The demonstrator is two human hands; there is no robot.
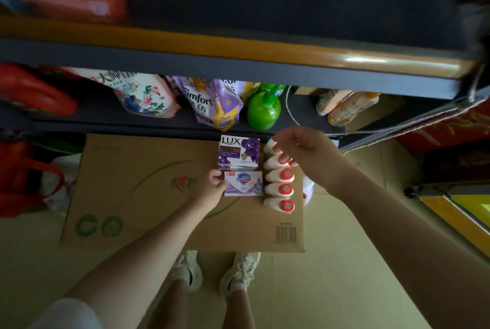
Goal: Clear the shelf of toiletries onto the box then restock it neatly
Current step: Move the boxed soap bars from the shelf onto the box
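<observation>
Head view, looking down past a dark metal shelf [238, 66] with an orange-brown front edge; the upper board looks bare across its dark middle, blurred red packs at its far left

Flat brown cardboard box [148, 196] printed with green recycling marks and a barcode lies on the tiled floor below the shelf, feet in pale sneakers [212, 273] just behind it

On the box, right of centre:
- stack of white and purple LUX soap cartons [239, 152], at the far edge
- white and purple Safeguard soap carton [245, 182], just in front of the LUX stack, touching or nearly so
- row of white bottles with red caps [279, 188], lying on their sides, caps toward the right, packed one against the next beside the soap cartons

Left hand [210, 186]: fingers curled, pinching the left end of the Safeguard carton, which lies flat on the box
Right hand [299, 152]: fingers loosely spread over the far end of the bottle row, fingertips at the top two bottles; whether they touch or grip one I cannot tell

Lower shelf level behind the box: floral white refill pouch [144, 98], purple Comfort softener pouch [209, 103], green round bottle [263, 110], pale peach bottles [344, 106] at right, red bags at far left
</observation>
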